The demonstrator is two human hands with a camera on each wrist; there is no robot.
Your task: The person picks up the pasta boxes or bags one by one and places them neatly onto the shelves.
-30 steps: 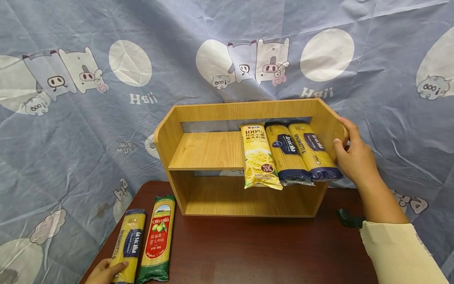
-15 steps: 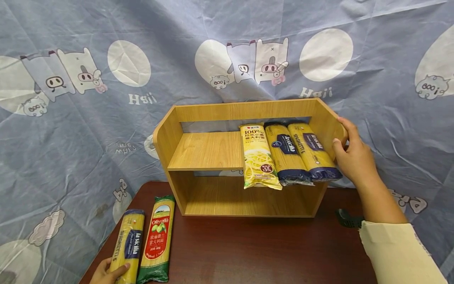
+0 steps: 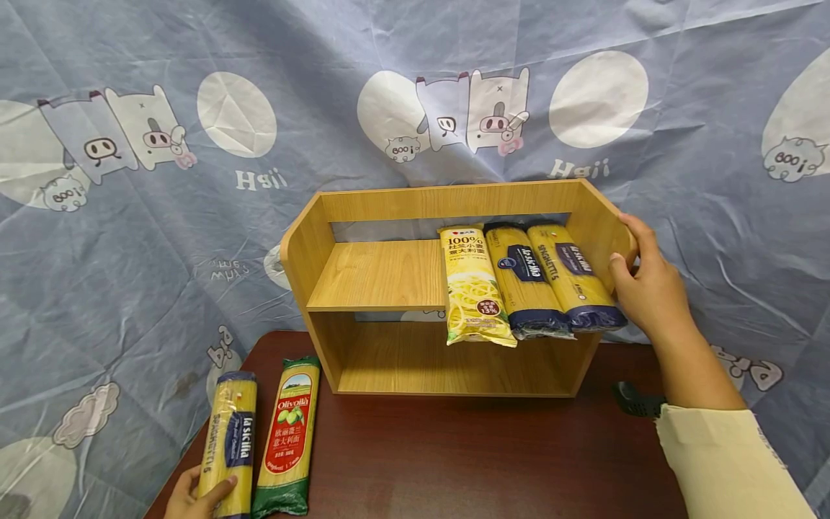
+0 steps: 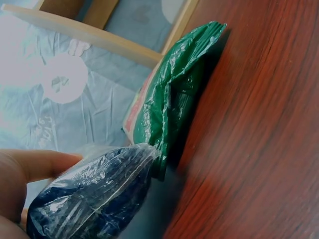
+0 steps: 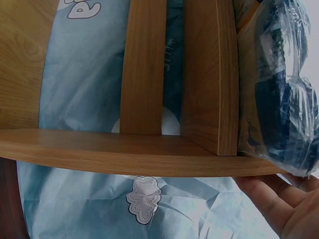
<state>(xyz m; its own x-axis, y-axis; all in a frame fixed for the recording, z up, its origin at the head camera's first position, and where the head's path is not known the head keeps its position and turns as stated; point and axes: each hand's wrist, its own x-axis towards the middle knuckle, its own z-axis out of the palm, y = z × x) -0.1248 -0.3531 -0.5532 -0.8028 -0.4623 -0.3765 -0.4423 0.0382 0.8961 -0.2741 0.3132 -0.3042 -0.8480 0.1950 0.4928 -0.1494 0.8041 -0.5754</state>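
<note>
My left hand [image 3: 197, 497] grips a yellow spaghetti pack [image 3: 228, 432] with a dark blue label, thumb across its near end. In the left wrist view the pack's dark blue wrapped end [image 4: 94, 199] overlaps the green end of the pasta pack beside it. That red-labelled Olivoilà pasta pack [image 3: 289, 429] lies flat on the table. Far right, my right hand [image 3: 651, 281] holds the front edge of the wooden shelf's side panel [image 3: 606, 238], thumb on the inner side and fingers outside. The right wrist view shows its fingers [image 5: 269, 199] under the board, near a blue-ended pack.
On the upper board of the two-level wooden shelf [image 3: 376, 274], a white-and-yellow noodle pack [image 3: 476, 288] and two blue-ended spaghetti packs [image 3: 525, 281] lie side by side, ends overhanging the front. A black object [image 3: 638, 400] lies on the dark red table [image 3: 480, 454]. Patterned cloth hangs behind.
The spaghetti pack in my left hand has shifted slightly up and to the left, away from the red-labelled pack. My right hand keeps its place on the shelf.
</note>
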